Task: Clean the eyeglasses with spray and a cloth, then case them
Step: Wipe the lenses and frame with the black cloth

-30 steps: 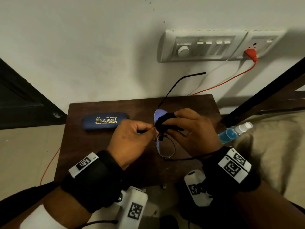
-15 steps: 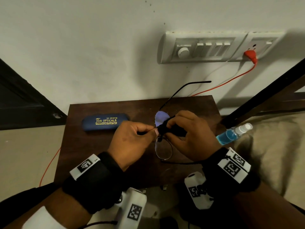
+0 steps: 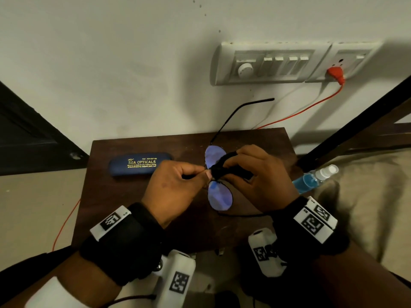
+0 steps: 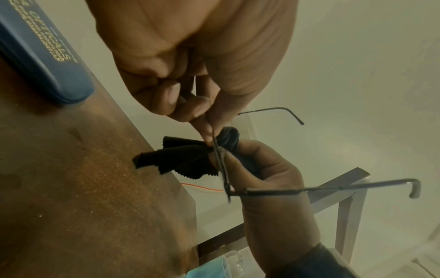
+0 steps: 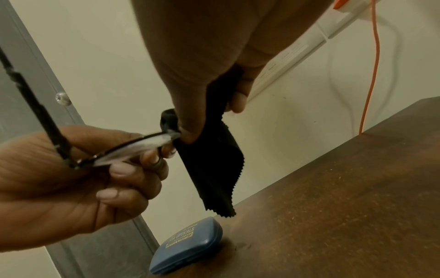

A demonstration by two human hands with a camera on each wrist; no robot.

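Note:
Thin black-framed eyeglasses [image 3: 219, 196] hang above the brown table [image 3: 133, 203], temples unfolded. My left hand [image 3: 175, 185] pinches the frame near the bridge with thumb and forefinger. My right hand [image 3: 255, 174] pinches a black cloth [image 3: 222, 164] around the far lens. From the left wrist, the glasses [image 4: 221, 169] are edge-on and the cloth [image 4: 181, 159] fans out beneath. From the right wrist, the cloth [image 5: 214, 159] dangles from my right fingers beside the lens [image 5: 133, 148]. A shut blue case [image 3: 141, 163] lies at the table's back left. The blue-liquid spray bottle [image 3: 313, 178] lies right of the table.
A switchboard [image 3: 289, 63] with a red plug and cable [image 3: 311, 105] is on the wall behind. A dark wooden frame [image 3: 355, 134] and beige fabric [image 3: 367, 207] stand at the right. The case [image 5: 188, 248] sits near the table's edge in the right wrist view.
The glasses have tilted so both lenses now reflect violet light. My right hand with the cloth has shifted slightly up along the far lens. My left hand keeps its pinch.

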